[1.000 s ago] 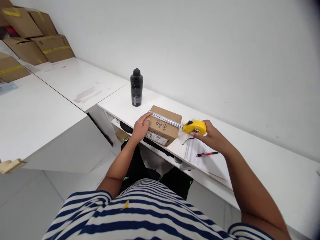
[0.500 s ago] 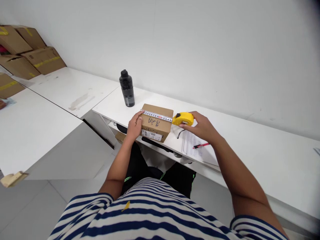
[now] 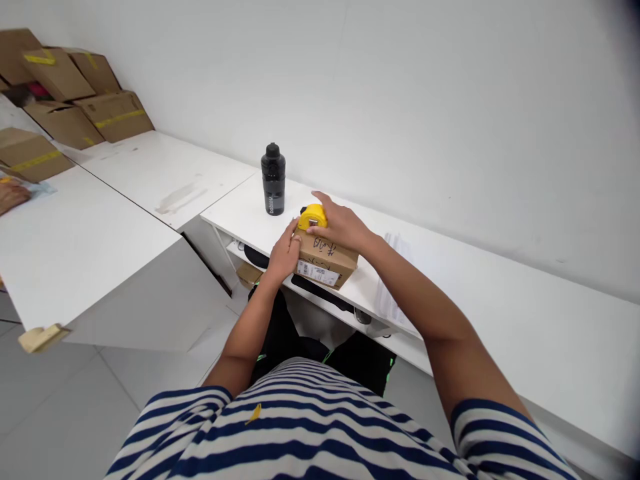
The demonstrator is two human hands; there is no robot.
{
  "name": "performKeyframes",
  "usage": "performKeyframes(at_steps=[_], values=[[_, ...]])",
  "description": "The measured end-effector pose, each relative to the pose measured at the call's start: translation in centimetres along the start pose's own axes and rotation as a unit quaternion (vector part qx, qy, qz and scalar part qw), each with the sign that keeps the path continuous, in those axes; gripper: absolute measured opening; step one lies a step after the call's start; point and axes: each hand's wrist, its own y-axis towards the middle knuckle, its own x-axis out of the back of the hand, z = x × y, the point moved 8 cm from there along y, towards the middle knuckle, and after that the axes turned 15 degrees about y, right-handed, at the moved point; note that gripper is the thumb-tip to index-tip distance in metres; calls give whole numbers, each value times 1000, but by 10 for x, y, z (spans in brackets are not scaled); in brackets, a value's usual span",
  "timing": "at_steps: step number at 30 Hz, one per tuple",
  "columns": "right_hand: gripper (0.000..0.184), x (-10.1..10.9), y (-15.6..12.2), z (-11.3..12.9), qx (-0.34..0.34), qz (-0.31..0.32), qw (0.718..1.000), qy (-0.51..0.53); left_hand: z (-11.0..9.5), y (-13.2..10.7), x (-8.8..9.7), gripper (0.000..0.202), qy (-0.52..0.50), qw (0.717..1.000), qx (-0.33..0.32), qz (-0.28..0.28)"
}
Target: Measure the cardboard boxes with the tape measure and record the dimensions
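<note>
The box (image 3: 323,257) rests at the near edge of the white worktop (image 3: 500,300), right of and nearer than the black bottle (image 3: 273,180). The left hand (image 3: 285,255) lies against its left edge, though whether that grip closes on it I cannot tell, while the right hand (image 3: 345,223) has its grip wrapped round the yellow tape measure (image 3: 313,217) at the box's far left part. Measuring seems the step in hand; the next move likely calls for a steady box and careful tape control.
</note>
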Motion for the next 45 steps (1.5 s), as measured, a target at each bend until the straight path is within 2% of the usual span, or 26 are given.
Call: performKeyframes(at_steps=[2,4,7,9,11,12,13,14,15,17,19,20,22,23,25,26,28,30,31,34,36,39,41,43,45], values=[[74,-8,4,6,24,17,1000,-7,5,-2,-2,65,-26,999,20,0],[65,-9,1,6,45,7,999,9,8,-3,-4,74,-47,998,36,7],[58,2,-24,-9,39,-70,996,47,6,-5,-3,76,-45,998,42,15],[61,15,-62,-28,10,-177,980,88,-5,-12,6,69,-4,999,31,-28],[70,20,-117,-49,-28,-304,941,148,-27,-31,18,66,52,994,-1,-101],[76,15,-147,-58,-50,-352,917,179,-41,-43,21,68,70,990,-27,-123],[81,5,-175,-66,-73,-383,896,214,-56,-56,17,71,72,989,-60,-114],[85,-10,-198,-71,-97,-394,879,251,-72,-67,6,77,55,991,-108,-61],[87,-27,-218,-74,-119,-393,866,286,-87,-80,-10,85,22,987,-155,20],[89,-60,-246,-75,-150,-375,854,327,-110,-104,-49,98,-73,951,-214,210],[93,-79,-266,-73,-158,-367,862,312,-121,-123,-86,99,-155,896,-206,361],[94,-83,-273,-74,-157,-360,870,297,-122,-128,-103,93,-179,875,-186,411],[94,-80,-286,-80,-154,-317,894,276,-119,-131,-134,79,-192,854,-143,462],[91,-74,-291,-87,-159,-281,909,264,-117,-130,-146,75,-189,854,-131,466],[81,-52,-303,-112,-200,-214,933,210,-114,-124,-165,68,-156,875,-136,438],[75,-32,-310,-131,-242,-211,935,150,-115,-121,-172,65,-121,889,-156,414],[68,16,-320,-172,-324,-247,913,36,-117,-120,-184,59,-32,905,-214,365],[64,46,-310,-206,-344,-195,916,-63,-121,-127,-199,58,40,899,-270,344],[60,55,-299,-219,-330,-157,925,-104,-122,-132,-205,59,58,893,-291,340],[47,62,-276,-242,-286,-77,942,-161,-118,-144,-218,64,85,885,-325,323],[42,62,-271,-242,-267,-73,949,-151,-112,-143,-220,65,100,890,-325,305],[40,65,-277,-227,-241,-172,955,-16,-106,-135,-215,64,104,897,-319,288],[44,62,-283,-217,-221,-246,936,120,-104,-130,-212,64,97,896,-320,293],[52,51,-283,-211,-207,-274,912,223,-103,-129,-214,65,95,890,-323,308],[58,38,-279,-209,-204,-262,902,275,-99,-130,-218,66,101,882,-324,327]])
